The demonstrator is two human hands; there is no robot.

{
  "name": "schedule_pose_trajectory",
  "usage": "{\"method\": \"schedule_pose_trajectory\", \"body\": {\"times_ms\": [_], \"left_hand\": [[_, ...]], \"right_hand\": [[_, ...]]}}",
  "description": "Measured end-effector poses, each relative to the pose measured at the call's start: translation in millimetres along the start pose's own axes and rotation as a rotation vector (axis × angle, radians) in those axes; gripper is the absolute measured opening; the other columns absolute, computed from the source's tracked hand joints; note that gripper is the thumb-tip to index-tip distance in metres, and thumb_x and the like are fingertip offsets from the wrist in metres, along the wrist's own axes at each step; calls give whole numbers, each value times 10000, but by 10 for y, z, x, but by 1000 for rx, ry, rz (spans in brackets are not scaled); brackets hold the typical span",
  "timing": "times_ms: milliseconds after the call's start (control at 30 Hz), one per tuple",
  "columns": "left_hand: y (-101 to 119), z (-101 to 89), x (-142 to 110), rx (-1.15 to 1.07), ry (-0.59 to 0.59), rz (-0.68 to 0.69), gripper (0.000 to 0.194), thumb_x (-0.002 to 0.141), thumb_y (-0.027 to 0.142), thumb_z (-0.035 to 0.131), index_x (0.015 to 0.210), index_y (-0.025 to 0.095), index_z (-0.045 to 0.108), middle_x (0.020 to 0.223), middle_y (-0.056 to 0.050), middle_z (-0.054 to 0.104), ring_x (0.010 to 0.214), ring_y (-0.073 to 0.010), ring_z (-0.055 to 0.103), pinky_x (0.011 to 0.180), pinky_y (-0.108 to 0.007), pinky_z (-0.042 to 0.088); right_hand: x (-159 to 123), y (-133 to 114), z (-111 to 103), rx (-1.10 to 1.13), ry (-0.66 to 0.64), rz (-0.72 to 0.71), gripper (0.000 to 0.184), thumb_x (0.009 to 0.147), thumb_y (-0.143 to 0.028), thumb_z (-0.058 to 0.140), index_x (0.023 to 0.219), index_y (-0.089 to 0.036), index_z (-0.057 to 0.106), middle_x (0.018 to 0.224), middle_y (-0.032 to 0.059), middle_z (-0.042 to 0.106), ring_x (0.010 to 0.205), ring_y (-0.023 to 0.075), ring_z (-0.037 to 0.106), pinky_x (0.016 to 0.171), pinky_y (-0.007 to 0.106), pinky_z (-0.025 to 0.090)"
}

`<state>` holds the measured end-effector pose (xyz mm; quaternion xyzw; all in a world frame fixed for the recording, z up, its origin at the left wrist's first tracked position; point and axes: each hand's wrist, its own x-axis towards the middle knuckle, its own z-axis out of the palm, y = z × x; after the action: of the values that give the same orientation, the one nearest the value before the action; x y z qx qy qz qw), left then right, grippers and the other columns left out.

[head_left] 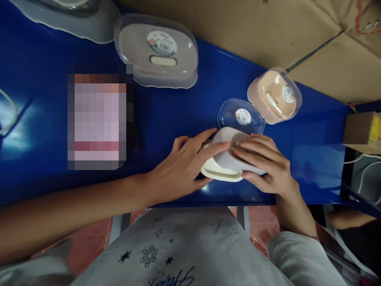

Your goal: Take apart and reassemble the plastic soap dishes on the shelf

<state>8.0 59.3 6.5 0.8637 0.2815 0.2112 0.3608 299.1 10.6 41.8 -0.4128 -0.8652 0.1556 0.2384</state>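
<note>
At the front of the blue table, both my hands are on a pale lilac plastic container [222, 157], which lies tilted. A cream, rimmed plastic piece [222, 173] sits against its lower side; I cannot tell if the two are joined. My left hand [190, 161] grips the left end, with fingers over the container and the thumb low by the cream rim. My right hand [268, 163] wraps round the right end, fingers across the upper face. Just behind lies a clear plastic lid [230, 113] with a round white label.
A peach lidded container [276, 97] stands at the back right of the blue table [178, 107]. Larger clear-covered containers [157, 71] [89, 24] line the back left. A pixelated object [97, 119] lies left. Brown cardboard [232, 24] borders the back; a small box [360, 133] is far right.
</note>
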Motion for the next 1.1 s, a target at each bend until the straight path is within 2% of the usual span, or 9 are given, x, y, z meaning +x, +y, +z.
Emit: {"method": "schedule_pose_trajectory", "body": {"times_ms": [167, 333, 433, 500, 633, 733, 867, 967, 1100], "left_hand": [[72, -8, -36, 26, -32, -1, 886, 855, 165, 810, 1622, 293, 386, 1718, -218, 397, 1421, -404, 600, 1109, -575, 481], [118, -21, -57, 42, -67, 108, 883, 874, 78, 730, 1640, 290, 346, 1686, -220, 421, 1471, -399, 541, 1094, -565, 489], [116, -22, -50, 42, -62, 125, 831, 889, 83, 706, 1621, 282, 366, 1674, -216, 432, 1480, -390, 530, 1087, -557, 492], [110, -21, -45, 29, -38, 122, 797, 901, 107, 704, 1608, 286, 381, 1675, -203, 435, 1480, -375, 530, 1103, -545, 485], [99, -19, -39, 6, -3, 127, 778, 908, 127, 713, 1598, 285, 391, 1669, -188, 449, 1485, -357, 526, 1123, -519, 472], [92, -17, -38, 19, -7, 122, 770, 913, 116, 696, 1599, 275, 385, 1664, -192, 457, 1491, -356, 521, 1118, -515, 466], [94, -15, -45, 47, -47, 91, 836, 904, 114, 713, 1637, 273, 342, 1679, -206, 430, 1515, -378, 495, 1116, -531, 445], [102, -20, -45, 56, -75, 55, 887, 888, 144, 771, 1647, 288, 336, 1705, -209, 395, 1503, -385, 501, 1135, -555, 417], [101, -32, -38, 75, -76, 44, 1057, 812, 296, 925, 1676, 282, 316, 1702, -221, 408, 1505, -433, 475, 1225, -659, 298]], "right_hand": [[12, 100, -32, -155, 1, 79, 604, 1000, -412, 749, 1577, -384, 573, 1434, 33, 757, 1304, 320, 722, 1217, 575, 489], [22, 182, 11, -231, -69, 116, 616, 1030, -407, 726, 1609, -402, 515, 1534, 37, 692, 1390, 321, 675, 1300, 618, 339], [1, 174, 21, -249, -88, 115, 619, 1065, -494, 648, 1647, -445, 443, 1606, 25, 632, 1473, 342, 608, 1313, 645, 284], [-17, 112, 29, -250, -32, 46, 645, 1058, -624, 589, 1656, -436, 437, 1544, 30, 683, 1419, 342, 645, 1270, 621, 352], [-36, -99, 56, -198, 13, -158, 774, 991, -785, 571, 1586, -290, 573, 1188, 40, 821, 1146, 301, 738, 1071, 505, 508], [-20, -186, 61, -205, 14, -158, 581, 1006, -604, 702, 1461, -244, 678, 1128, 41, 819, 1108, 276, 737, 1006, 454, 513], [14, -112, 41, -289, 85, -12, 304, 986, -303, 784, 1282, -259, 738, 1034, 16, 810, 1002, 241, 755, 946, 429, 501], [25, -52, 36, -348, 77, 55, 229, 997, -287, 774, 1220, -257, 737, 1006, 7, 807, 962, 225, 759, 921, 413, 489], [22, -60, 55, -402, 12, 88, 272, 1017, -330, 760, 1270, -236, 720, 1065, 26, 813, 964, 220, 759, 909, 404, 476]]}}
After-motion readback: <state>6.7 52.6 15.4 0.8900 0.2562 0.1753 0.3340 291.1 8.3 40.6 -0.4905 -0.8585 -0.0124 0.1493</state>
